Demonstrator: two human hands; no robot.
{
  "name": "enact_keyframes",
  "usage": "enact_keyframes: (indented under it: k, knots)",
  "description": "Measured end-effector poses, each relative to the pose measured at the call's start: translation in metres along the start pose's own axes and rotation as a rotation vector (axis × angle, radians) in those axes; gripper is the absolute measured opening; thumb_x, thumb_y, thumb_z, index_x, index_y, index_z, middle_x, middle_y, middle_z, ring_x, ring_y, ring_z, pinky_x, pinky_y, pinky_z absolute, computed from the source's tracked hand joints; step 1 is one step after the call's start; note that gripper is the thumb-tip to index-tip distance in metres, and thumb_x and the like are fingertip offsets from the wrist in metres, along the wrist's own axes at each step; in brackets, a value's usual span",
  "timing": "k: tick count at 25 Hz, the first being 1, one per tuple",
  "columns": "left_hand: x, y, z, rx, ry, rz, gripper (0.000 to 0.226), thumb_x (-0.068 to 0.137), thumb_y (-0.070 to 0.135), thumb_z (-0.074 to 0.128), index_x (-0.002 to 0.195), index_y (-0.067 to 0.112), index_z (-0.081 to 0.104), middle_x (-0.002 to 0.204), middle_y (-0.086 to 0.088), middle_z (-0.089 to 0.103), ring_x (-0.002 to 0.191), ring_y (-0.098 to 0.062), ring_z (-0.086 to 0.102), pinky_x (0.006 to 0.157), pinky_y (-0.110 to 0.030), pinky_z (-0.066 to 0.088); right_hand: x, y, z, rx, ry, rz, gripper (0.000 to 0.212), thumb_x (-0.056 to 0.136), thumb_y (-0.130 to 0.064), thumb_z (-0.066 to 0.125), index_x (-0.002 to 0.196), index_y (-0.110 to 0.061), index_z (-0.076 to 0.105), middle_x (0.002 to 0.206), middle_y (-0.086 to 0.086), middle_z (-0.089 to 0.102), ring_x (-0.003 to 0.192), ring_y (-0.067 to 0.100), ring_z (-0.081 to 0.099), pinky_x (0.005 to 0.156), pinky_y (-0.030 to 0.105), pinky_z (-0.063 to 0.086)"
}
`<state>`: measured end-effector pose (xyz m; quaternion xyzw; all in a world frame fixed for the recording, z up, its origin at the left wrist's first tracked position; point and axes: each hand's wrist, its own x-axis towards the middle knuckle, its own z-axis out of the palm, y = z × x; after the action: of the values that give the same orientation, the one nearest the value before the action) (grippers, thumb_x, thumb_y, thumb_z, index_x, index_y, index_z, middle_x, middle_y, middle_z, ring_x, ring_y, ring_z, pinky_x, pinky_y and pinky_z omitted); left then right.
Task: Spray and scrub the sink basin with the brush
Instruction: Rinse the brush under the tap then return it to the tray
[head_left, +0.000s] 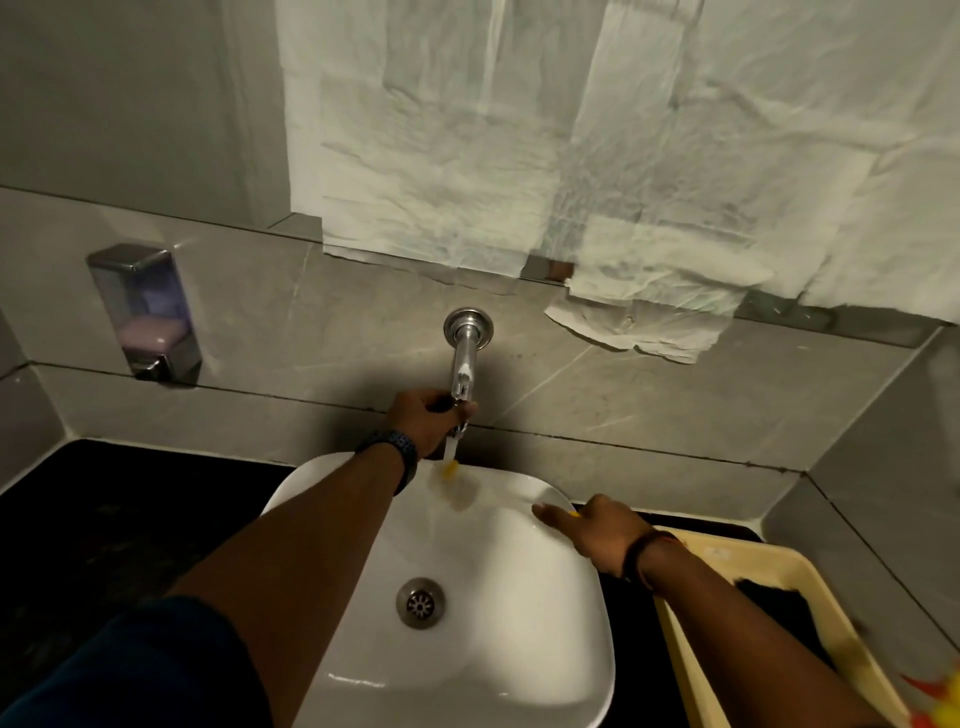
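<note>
Head view: left hand (423, 418) is curled around the tip of the chrome wall tap (464, 366), water falling on something yellow. Right hand (589, 530), nearer the white ceramic sink basin (545, 623), pinches a yellow-handled brush (572, 514) at its back-right rim; bristles unseen.

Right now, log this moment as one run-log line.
left hand on tap end | water running | right hand on sink rim, holding something yellow | brush unclear
</note>
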<state>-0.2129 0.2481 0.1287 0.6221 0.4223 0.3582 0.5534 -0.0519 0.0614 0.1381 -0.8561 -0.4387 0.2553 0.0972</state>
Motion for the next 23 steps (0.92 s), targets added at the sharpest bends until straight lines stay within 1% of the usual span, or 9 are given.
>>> enact_keyframes:
  k: [2,5,9,12,14,16,19,21,23]
  knots:
    - [0.0,-0.001,-0.002,0.007,0.0,-0.005,0.024,0.076,0.023,0.074,0.098,0.015,0.069,0.079,0.003,0.07,0.08,-0.014,0.067,0.06,-0.023,0.05,-0.004,-0.005,0.002,0.277,-0.167,0.175,0.067,0.07,-0.082,0.047,0.05,-0.019,0.037,0.039,-0.003,0.033,0.031,0.015,0.026,0.039,0.019,0.02]
    - [0.0,0.0,-0.003,0.008,-0.016,-0.009,0.026,0.075,0.023,0.075,0.099,0.015,0.069,0.078,0.003,0.069,0.077,-0.015,0.067,0.055,-0.022,0.05,-0.008,-0.009,0.002,0.366,-0.295,0.278,0.068,0.065,-0.084,0.046,0.044,-0.02,0.035,0.042,-0.002,0.029,0.033,0.013,0.021,0.039,0.021,0.018]
    - [0.001,0.0,-0.001,-0.005,0.017,-0.016,0.025,0.069,0.026,0.08,0.09,0.017,0.069,0.073,0.003,0.07,0.066,-0.01,0.065,0.045,-0.018,0.049,-0.003,-0.011,0.01,0.347,-0.23,0.211,0.069,0.064,-0.085,0.047,0.044,-0.021,0.033,0.041,-0.001,0.03,0.031,0.014,0.022,0.038,0.018,0.018]
    - [0.0,0.0,0.01,0.244,0.154,0.017,0.03,0.063,0.037,0.082,0.08,0.025,0.06,0.076,0.001,0.069,0.066,-0.014,0.066,0.06,-0.031,0.056,0.0,-0.009,0.017,0.276,-0.063,0.051,0.066,0.07,-0.081,0.051,0.049,-0.02,0.035,0.041,-0.003,0.037,0.033,0.015,0.033,0.041,0.022,0.027]
    - [-0.001,0.001,0.011,0.433,0.229,0.071,0.037,0.063,0.044,0.08,0.083,0.024,0.057,0.082,-0.002,0.069,0.073,-0.02,0.065,0.068,-0.037,0.057,0.0,-0.006,0.019,-0.008,0.087,-0.062,0.069,0.073,-0.083,0.044,0.05,-0.018,0.045,0.048,-0.006,0.048,0.046,0.013,0.048,0.049,0.026,0.035]
    - [0.002,-0.001,0.008,0.703,0.292,0.327,0.048,0.065,0.046,0.078,0.099,0.019,0.057,0.097,-0.01,0.067,0.088,-0.027,0.062,0.077,-0.042,0.054,0.0,-0.001,0.019,-0.281,0.24,-0.132,0.071,0.072,-0.088,0.032,0.053,-0.022,0.048,0.059,-0.003,0.056,0.059,0.019,0.057,0.055,0.029,0.039]
    - [0.01,-0.002,0.0,0.971,0.143,0.707,0.072,0.079,0.035,0.067,0.138,0.014,0.033,0.14,-0.016,0.045,0.128,-0.034,0.041,0.105,-0.046,0.035,0.002,0.005,0.021,-0.47,0.384,-0.189,0.071,0.075,-0.086,0.023,0.064,-0.024,0.054,0.078,0.005,0.069,0.071,0.024,0.063,0.059,0.031,0.041]
    - [0.014,-0.004,-0.004,1.002,0.03,0.735,0.071,0.087,0.031,0.056,0.144,0.014,0.017,0.152,-0.014,0.028,0.14,-0.031,0.024,0.113,-0.042,0.019,0.001,0.007,0.02,-0.543,0.415,-0.212,0.073,0.079,-0.083,0.021,0.072,-0.023,0.062,0.079,0.004,0.071,0.066,0.022,0.06,0.058,0.03,0.039]
    - [0.017,-0.007,-0.006,1.011,0.001,0.741,0.07,0.091,0.03,0.05,0.145,0.013,0.01,0.155,-0.012,0.021,0.142,-0.028,0.017,0.114,-0.039,0.013,0.002,0.01,0.018,-0.623,0.445,-0.238,0.075,0.081,-0.081,0.02,0.076,-0.022,0.066,0.077,0.003,0.071,0.062,0.021,0.058,0.056,0.03,0.039]
